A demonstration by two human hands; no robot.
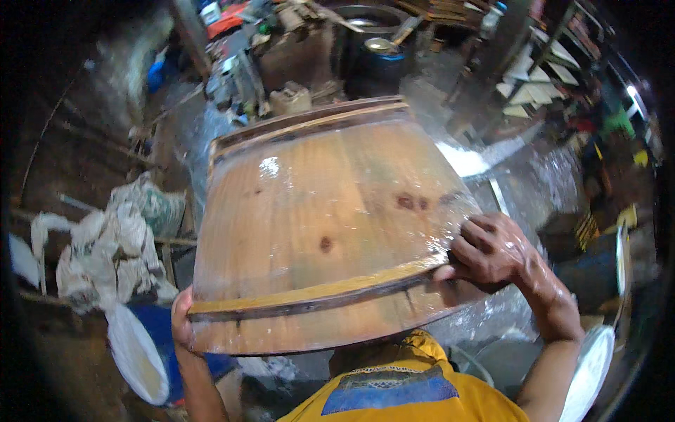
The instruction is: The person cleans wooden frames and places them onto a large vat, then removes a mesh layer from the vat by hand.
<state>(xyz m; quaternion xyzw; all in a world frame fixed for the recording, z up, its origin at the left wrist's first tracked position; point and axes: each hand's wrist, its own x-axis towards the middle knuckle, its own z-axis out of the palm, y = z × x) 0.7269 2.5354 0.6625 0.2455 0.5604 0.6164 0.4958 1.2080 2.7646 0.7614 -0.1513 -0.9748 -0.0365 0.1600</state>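
Note:
A wide wooden board (316, 211), wet and shiny with dark knots and a raised batten across each end, lies tilted before my chest. At its near left corner my left hand (183, 319) grips the edge, its fingers partly hidden by the wood. My right hand (488, 250), wet, has its fingers curled on the board's right edge near the end of the near batten (316, 296); what lies under its fingers is hidden.
Beyond the board stand a plastic jerrycan (291, 99) and a dark drum (372, 66) with a metal ladle (381, 46) on it. Crumpled sacks (118, 242) hang at the left. A wet surface (522, 184) lies to the right, and a round tub (501, 364) is at the lower right.

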